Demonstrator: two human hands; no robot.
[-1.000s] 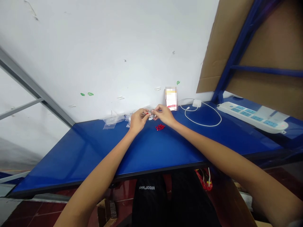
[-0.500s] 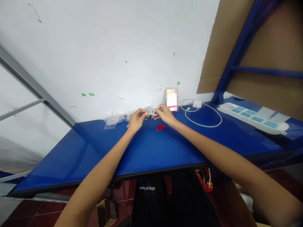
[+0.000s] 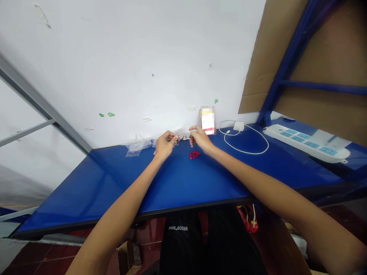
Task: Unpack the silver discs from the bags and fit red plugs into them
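My left hand (image 3: 165, 146) is closed in a pinch on a small clear plastic bag (image 3: 177, 140); a bit of red shows at the fingertips. What lies inside the bag is too small to make out. To its right, my right hand (image 3: 201, 139) has its index finger stretched out and apart from the lower fingers, and I see nothing held in it. More clear plastic (image 3: 183, 133) lies behind and between the hands, against the wall. A small heap of red pieces (image 3: 194, 154) lies on the blue table just in front of my right hand.
Clear plastic bags (image 3: 139, 146) lie on the blue table (image 3: 183, 183) to the left. A lit phone (image 3: 208, 121) leans on the wall. At the right are a white charger (image 3: 239, 125) with a looped cable and a white power strip (image 3: 306, 143).
My right hand's fingers have parted, and the small red and pale thing at its fingertips no longer shows there. My left hand keeps its pinch in nearly the same place.
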